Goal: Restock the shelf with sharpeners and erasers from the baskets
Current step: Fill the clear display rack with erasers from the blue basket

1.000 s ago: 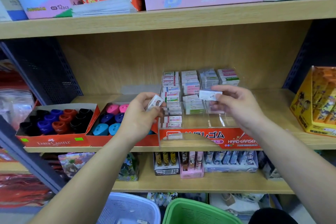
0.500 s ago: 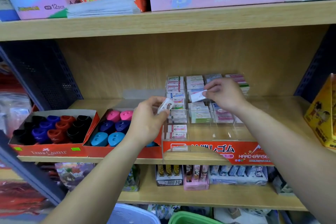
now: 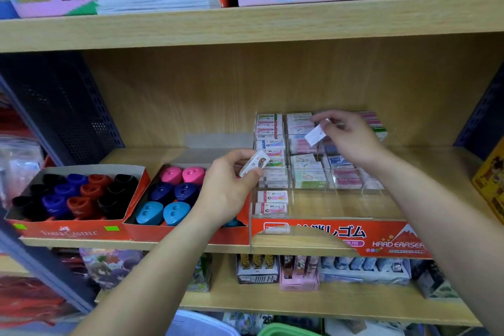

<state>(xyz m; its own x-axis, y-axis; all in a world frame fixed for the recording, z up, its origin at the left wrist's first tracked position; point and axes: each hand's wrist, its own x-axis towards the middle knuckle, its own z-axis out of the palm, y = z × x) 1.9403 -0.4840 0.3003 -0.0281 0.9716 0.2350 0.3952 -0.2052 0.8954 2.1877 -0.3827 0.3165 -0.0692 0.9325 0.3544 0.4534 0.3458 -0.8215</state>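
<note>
Eraser (image 3: 315, 135), pinched by fingers of right hand (image 3: 347, 142), has moved to rear of display case (image 3: 321, 233); placement looks near. Left hand (image 3: 227, 191) still grips second eraser (image 3: 252, 163) at case's left edge.

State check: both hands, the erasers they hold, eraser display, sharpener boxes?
left hand, grips a white eraser
right hand, pinches a second eraser over the display's back rows
eraser display, back rows stocked, front row mostly bare
sharpener boxes, open, stocked
</note>
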